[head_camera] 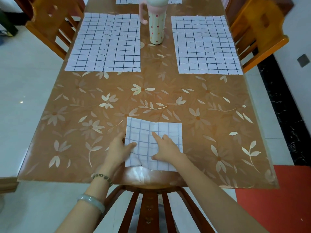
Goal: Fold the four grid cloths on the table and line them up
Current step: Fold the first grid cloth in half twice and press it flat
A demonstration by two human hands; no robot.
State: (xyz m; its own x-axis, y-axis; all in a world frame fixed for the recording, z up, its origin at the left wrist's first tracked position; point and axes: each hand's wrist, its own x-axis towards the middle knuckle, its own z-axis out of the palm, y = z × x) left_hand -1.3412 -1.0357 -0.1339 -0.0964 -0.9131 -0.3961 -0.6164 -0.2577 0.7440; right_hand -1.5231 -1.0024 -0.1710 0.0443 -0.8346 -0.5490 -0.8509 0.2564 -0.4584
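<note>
A lidded, heart-patterned bottle (157, 26) stands at upper centre on the floral table (84, 106); its contents cannot be seen. At lower centre, the left hand (118, 149) pinches the folded grid cloth (148, 132) at its left edge while the right hand (165, 149) presses flat, fingers spread. 2 unfolded grid cloths (106, 42) (207, 45) lie flat and creased at upper left and right; a third cloth (122, 0) shows at the top edge.
</note>
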